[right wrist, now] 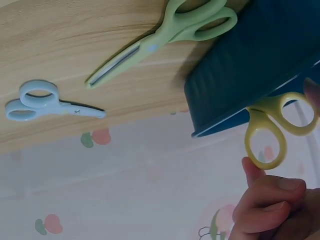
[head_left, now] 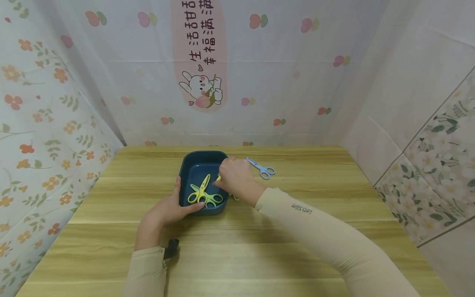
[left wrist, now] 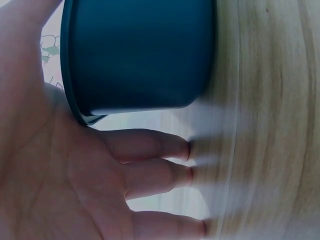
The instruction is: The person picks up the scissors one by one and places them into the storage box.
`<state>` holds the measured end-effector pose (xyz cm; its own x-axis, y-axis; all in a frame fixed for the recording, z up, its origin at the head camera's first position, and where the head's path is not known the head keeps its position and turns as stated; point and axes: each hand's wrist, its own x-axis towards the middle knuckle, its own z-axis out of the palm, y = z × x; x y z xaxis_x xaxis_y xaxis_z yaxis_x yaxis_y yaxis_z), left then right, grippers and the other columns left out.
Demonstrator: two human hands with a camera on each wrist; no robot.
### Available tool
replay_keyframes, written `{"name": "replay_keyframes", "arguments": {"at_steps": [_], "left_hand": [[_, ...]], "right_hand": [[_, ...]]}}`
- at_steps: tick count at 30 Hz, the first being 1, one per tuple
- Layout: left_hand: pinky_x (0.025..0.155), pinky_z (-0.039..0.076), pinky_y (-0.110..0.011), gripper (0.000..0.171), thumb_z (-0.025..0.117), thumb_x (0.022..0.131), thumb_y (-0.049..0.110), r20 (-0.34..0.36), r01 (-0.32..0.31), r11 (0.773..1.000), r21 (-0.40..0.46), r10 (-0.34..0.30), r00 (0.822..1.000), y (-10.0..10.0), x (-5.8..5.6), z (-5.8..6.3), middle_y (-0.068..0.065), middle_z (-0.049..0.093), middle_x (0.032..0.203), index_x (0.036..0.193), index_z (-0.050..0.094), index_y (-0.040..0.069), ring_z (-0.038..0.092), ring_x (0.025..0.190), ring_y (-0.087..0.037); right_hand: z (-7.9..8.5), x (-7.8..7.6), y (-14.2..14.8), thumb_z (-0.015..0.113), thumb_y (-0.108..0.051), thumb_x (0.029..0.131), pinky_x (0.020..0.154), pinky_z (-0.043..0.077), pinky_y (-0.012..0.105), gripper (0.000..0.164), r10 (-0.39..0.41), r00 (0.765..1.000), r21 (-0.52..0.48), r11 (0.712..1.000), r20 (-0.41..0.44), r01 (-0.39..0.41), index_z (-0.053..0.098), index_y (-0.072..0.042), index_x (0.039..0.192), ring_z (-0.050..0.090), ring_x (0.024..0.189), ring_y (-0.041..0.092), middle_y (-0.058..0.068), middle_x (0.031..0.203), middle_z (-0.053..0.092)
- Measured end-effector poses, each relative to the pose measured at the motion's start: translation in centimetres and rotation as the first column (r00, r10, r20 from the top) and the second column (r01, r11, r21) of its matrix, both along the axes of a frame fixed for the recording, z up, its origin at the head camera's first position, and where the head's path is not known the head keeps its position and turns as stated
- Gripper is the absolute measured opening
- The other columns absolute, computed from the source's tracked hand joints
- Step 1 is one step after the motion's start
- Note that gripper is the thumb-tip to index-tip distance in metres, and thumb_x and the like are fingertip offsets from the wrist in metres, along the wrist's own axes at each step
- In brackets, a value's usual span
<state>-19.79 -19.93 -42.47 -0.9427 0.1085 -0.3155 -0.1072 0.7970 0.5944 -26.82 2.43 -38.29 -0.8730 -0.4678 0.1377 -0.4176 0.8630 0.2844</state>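
A dark blue box [head_left: 184, 165] holds yellow scissors [head_left: 200, 193] and light green scissors [head_left: 213, 199]. My left hand [head_left: 168, 208] rests at its near left corner, thumb along the front rim, one finger against the left wall. Straight fingers reach down to the table in the left wrist view. With its fingertips, my right hand [head_left: 237, 175] pinches another pair of yellow scissors [right wrist: 267, 152] by the handle loops, at the box's right rim. The blades of that pair are hidden behind the box wall in the right wrist view.
On the table [head_left: 237, 264], blue scissors [head_left: 261, 168] lie to the right of the box. Another green pair of scissors [right wrist: 162, 35] lies close against the box's outer right side, mostly covered by my right hand in the head view. Patterned curtains [head_left: 282, 82] stand behind the table and along both sides.
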Motion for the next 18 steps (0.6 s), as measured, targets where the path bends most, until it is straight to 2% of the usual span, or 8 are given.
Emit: {"name": "replay_keyframes", "arguments": {"at_steps": [5, 12, 18], "left_hand": [[0.119, 0.042, -0.065, 0.139, 0.067, 0.087, 0.081, -0.003, 0.005, 1.0, -0.011, -0.005, 1.0, -0.12, -0.01, 0.04, -0.04, 0.029, 0.167, 0.168, -0.019, 0.008, 0.046, 0.148, -0.055], [0.118, 0.043, -0.065, 0.141, 0.067, 0.085, 0.083, -0.008, 0.006, 1.0, -0.02, -0.006, 1.0, -0.09, -0.03, -0.07, -0.041, 0.03, 0.166, 0.168, -0.019, 0.007, 0.047, 0.147, -0.055], [0.117, 0.044, -0.066, 0.141, 0.067, 0.085, 0.083, -0.009, 0.003, 1.0, -0.016, -0.003, 1.0, -0.04, -0.1, -0.09, -0.042, 0.031, 0.165, 0.168, -0.019, 0.008, 0.049, 0.145, -0.054]], "right_hand": [[-0.13, 0.11, -0.13, 0.07, -0.073, 0.091, 0.052, 0.049, 0.028, 0.057, -0.012, 1.0, 0.03, 0.999, 0.025, 0.011, 0.075, -0.018, 0.08, 0.057, 0.066, 0.012, -0.002, 0.076, 0.061], [-0.35, 0.32, -0.27, 0.073, -0.07, 0.09, 0.058, 0.054, 0.033, 0.051, -0.015, 1.0, 0.005, 1.0, 0.026, 0.015, 0.079, -0.02, 0.084, 0.064, 0.074, 0.015, -0.002, 0.08, 0.068], [-0.73, 0.36, -0.36, 0.074, -0.071, 0.089, 0.059, 0.056, 0.035, 0.057, -0.016, 1.0, 0.02, 1.0, 0.025, 0.016, 0.08, -0.015, 0.087, 0.065, 0.074, 0.016, 0.001, 0.08, 0.069]]}}
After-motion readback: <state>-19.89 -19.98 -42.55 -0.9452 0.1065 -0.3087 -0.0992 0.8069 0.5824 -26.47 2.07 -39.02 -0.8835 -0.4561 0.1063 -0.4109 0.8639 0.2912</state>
